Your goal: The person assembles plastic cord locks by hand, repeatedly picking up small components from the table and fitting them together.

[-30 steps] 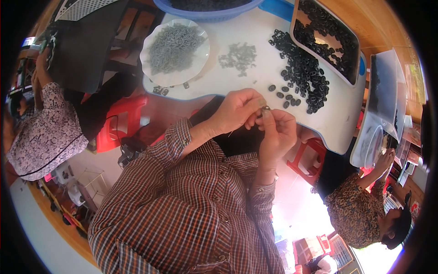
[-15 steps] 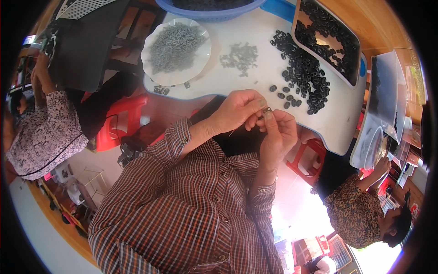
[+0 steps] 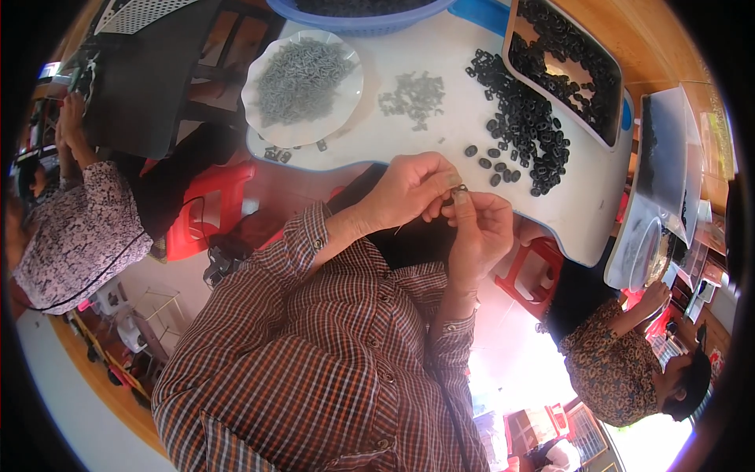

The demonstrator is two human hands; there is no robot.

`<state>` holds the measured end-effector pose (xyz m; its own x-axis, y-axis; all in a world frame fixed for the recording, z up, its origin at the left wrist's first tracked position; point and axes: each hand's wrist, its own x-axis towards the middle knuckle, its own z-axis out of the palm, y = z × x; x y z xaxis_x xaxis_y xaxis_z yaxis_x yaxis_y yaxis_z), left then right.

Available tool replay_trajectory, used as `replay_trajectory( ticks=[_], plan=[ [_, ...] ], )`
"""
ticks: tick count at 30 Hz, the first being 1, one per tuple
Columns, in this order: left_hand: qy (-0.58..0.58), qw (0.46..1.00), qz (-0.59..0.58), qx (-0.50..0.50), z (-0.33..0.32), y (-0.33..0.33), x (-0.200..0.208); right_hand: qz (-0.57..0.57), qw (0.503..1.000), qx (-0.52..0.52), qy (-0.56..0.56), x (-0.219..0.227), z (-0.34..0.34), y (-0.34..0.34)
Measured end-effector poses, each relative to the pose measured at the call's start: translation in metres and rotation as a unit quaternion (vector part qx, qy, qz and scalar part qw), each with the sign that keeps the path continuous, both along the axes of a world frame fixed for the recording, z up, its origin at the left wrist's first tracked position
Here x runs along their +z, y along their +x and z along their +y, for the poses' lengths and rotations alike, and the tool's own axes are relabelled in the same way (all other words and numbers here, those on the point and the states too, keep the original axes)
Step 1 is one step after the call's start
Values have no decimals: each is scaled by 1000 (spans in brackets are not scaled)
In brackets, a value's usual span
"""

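Though tiny, one dark piece (image 3: 461, 188) between pinching fingers (image 3: 467, 212) of one left hand (image 3: 410, 189) and one right hand (image 3: 481, 232).

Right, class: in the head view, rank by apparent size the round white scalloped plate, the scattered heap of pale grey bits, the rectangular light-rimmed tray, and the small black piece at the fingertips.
1. White plate and light-rimmed tray: too alike to rank
2. Grey heap
3. Black piece
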<state>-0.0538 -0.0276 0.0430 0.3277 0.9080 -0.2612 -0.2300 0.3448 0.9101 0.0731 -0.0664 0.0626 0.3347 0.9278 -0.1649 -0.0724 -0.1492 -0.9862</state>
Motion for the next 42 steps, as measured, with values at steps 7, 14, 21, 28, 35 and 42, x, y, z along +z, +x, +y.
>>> replay_trajectory(
  ticks=[7,14,21,28,35,42],
  plan=[
    [47,999,28,4,-2,2,-3,-99,995,16,26,-6,-2,0],
    [-10,1000,-14,13,-1,6,-2,-44,999,-8,11,0,0,-1],
    [-2,1000,-22,17,-2,6,-5,-41,999,1,-5,-3,1,4],
    [23,999,-4,25,-3,6,-11,-41,998,31,-29,-3,0,5],
    [24,999,15,24,-3,7,-9,-50,996,50,-49,-8,-2,8],
    [49,998,35,30,-4,12,-12,-60,996,55,-44,-14,-3,9]
  ],
)
